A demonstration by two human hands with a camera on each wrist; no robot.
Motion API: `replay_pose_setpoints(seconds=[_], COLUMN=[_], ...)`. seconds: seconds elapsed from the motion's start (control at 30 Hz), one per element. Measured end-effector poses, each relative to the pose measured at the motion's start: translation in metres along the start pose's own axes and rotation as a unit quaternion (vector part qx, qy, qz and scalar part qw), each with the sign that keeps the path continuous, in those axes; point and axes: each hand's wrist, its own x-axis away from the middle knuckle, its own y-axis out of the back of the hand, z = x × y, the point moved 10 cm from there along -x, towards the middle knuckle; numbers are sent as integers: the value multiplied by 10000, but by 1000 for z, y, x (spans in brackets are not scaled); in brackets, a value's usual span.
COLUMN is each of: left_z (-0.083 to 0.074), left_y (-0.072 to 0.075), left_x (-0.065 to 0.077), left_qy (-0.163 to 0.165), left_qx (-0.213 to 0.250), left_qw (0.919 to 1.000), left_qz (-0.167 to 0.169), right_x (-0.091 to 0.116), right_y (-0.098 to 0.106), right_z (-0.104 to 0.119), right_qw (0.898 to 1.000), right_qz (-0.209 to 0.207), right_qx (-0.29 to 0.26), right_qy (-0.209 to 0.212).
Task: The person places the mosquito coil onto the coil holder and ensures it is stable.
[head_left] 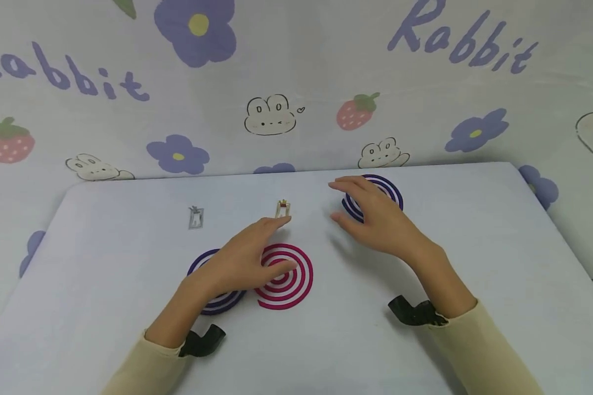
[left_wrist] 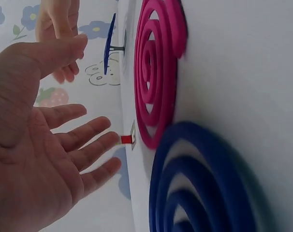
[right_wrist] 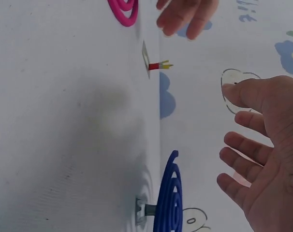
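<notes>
My left hand [head_left: 247,258] hovers over a pink mosquito coil [head_left: 309,277] and the blue mosquito coil [head_left: 222,308] beside it. Its fingers are spread and hold nothing. The two coils lie side by side, close together. Near the left fingertips is a small metal coil stand [head_left: 283,208] with a red and yellow upright piece [right_wrist: 161,65]. My right hand [head_left: 378,219], fingers loosely bent and holding nothing, is above another blue coil [right_wrist: 168,203]. That coil sits raised on a stand [right_wrist: 142,210], partly hidden by the hand in the head view.
A second small metal stand [head_left: 196,218] lies at the back left of the white table [head_left: 104,263]. Behind the table's far edge hangs a cloth [head_left: 316,66] printed with rabbits, flowers and strawberries. Dark straps [head_left: 205,341] show at both sleeve cuffs.
</notes>
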Motion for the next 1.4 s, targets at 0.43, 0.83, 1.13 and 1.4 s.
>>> replay_pose_setpoints(seconds=[0.43, 0.83, 1.13, 1.4], left_z=[12, 14, 14, 13], left_y=[-7, -9, -14, -17], left_x=[28, 36, 38, 38], left_qy=[275, 273, 221, 238], left_qx=[-604, -1112, -1225, -1381], left_qw=[9978, 9932, 9916, 9896], left_qz=[-53, 195, 359, 337], right_x=[19, 27, 33, 37], right_y=[-40, -76, -92, -104], right_z=[40, 45, 48, 49], right_qw=[9949, 9875, 9827, 9791], right_qz=[905, 1488, 1765, 1937], right_qx=[49, 68, 30, 156], right_qy=[442, 514, 568, 597])
